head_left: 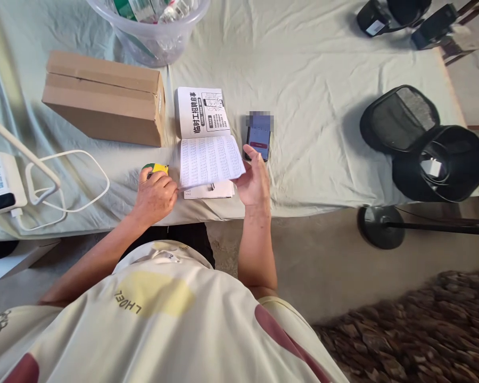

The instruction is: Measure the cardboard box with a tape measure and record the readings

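An open booklet (211,157) with printed pages lies in front of me, its near leaf lifted over the page beneath. My right hand (255,178) holds that leaf at its right edge, thumb and fingers partly stretched. Curled around a yellow and green tape measure (159,168) is my left hand (155,194), its knuckles close to the booklet's left edge. Most of the tape measure is hidden under the fingers. Just beyond my right fingertips lies a phone (258,135) with its screen lit.
A closed cardboard box (104,101) stands left of the booklet, with a clear plastic basin (155,32) of packages behind it. A white device (2,181) with a looped cable sits far left. Black mesh-and-fabric containers (441,159) occupy the table's right side.
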Action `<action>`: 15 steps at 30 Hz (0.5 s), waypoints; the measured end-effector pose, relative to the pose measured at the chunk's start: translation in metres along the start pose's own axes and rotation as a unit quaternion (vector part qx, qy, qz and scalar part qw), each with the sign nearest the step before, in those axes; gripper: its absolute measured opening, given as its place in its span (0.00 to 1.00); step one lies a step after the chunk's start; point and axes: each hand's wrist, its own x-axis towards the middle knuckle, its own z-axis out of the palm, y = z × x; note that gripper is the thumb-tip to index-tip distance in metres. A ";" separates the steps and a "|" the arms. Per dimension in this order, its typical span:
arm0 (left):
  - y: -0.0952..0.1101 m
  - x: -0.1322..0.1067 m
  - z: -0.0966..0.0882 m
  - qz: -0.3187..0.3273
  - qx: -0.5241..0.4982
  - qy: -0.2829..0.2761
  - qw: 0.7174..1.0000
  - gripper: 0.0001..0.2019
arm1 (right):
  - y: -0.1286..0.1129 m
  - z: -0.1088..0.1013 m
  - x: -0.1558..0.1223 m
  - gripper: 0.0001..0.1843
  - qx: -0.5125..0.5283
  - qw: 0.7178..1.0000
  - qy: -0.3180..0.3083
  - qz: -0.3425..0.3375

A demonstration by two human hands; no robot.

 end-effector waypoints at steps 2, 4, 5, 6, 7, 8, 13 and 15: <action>0.003 0.000 0.000 0.013 -0.013 -0.014 1.000 0.15 | 0.001 0.005 0.019 0.40 0.024 1.000 -0.017 -0.008; 0.005 0.001 0.001 0.034 -0.021 -0.035 0.999 0.15 | 0.002 0.010 0.035 0.39 0.039 0.999 -0.029 -0.021; 0.005 0.002 0.001 0.043 -0.022 -0.044 0.998 0.15 | 0.001 0.013 0.041 0.38 0.041 0.998 -0.035 -0.031; 0.005 0.004 0.001 0.048 -0.021 -0.049 0.997 0.16 | -0.001 0.016 0.045 0.36 0.037 0.998 -0.041 -0.043; 0.004 0.007 0.001 0.048 -0.018 -0.050 0.997 0.16 | -0.003 0.018 0.047 0.35 0.026 0.997 -0.047 -0.057; 0.003 0.011 0.001 0.043 -0.014 -0.049 0.998 0.16 | -0.005 0.020 0.049 0.34 0.009 0.996 -0.051 -0.069; -0.003 0.047 0.004 0.021 -0.004 -0.087 0.996 0.20 | -0.007 0.023 0.051 0.33 -0.061 0.992 -0.069 -0.090; -0.004 0.065 0.008 0.014 0.000 -0.108 0.994 0.23 | 0.000 0.024 0.052 0.33 -0.069 0.992 -0.070 -0.082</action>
